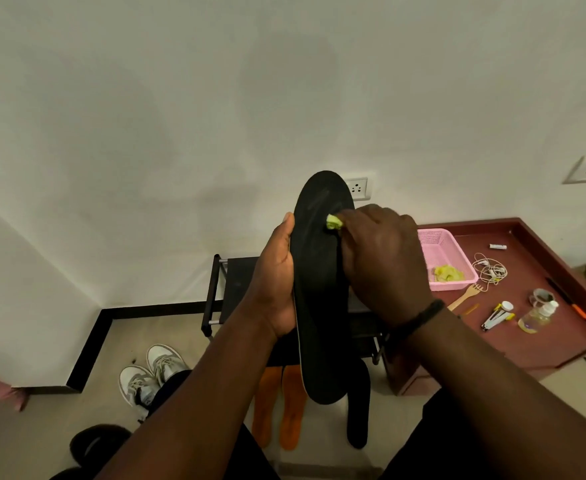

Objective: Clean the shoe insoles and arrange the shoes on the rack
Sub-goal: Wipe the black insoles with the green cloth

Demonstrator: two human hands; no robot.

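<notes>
A dark red raised surface (526, 344) carries a pink plastic mesh basket (436, 244). The black metal shoe rack (236, 282) stands behind a long black foam insole (319, 306), held upright. Two orange insoles (293, 410) and grey-white sneakers (153, 375) lie on the floor. The left hand (274, 289) grips the insole's edge; the right hand (381, 258) pinches a yellow-green cloth wad (333, 222) against it.

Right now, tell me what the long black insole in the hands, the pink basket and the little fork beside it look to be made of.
Long black insole: probably foam under a matte fabric face; a thin orange layer shows along its edge.
Pink basket: moulded plastic, judging by its lattice walls and even colour.
Little fork: pale tan and dull, likely wood or bamboo.
</notes>
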